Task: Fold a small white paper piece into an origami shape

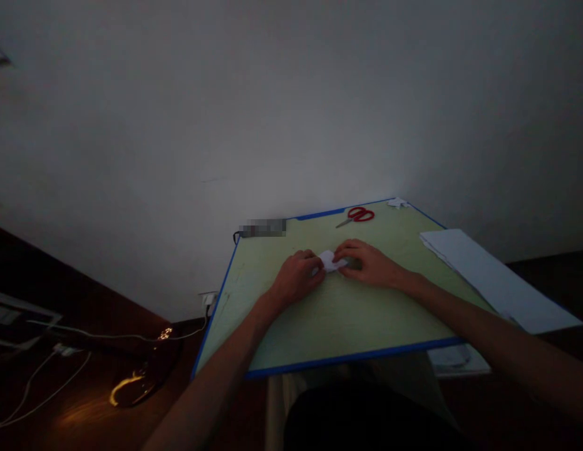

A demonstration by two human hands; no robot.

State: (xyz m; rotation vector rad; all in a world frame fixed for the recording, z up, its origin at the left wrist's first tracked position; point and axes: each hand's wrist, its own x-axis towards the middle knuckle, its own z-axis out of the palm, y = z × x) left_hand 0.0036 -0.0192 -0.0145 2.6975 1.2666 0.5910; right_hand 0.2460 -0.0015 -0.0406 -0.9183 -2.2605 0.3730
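A small white piece of paper [327,259] lies low over the middle of the pale green table [300,332], between my two hands. My left hand [298,274] has its fingers closed on the paper's left side. On the right side, my right hand [364,262] pinches the paper between thumb and fingers. Parts of the paper are hidden behind the fingers of both hands. Beyond my right hand, red-handled scissors [359,215] rest on the table with the blades pointing left.
White paper scraps [397,203] lie at the far right corner. A stack of white sheets [493,275] juts past the table's right edge. A dark, partly blurred object [263,228] sits at the far left corner. The wall [291,113] stands behind; a white cable [131,337] hangs at left.
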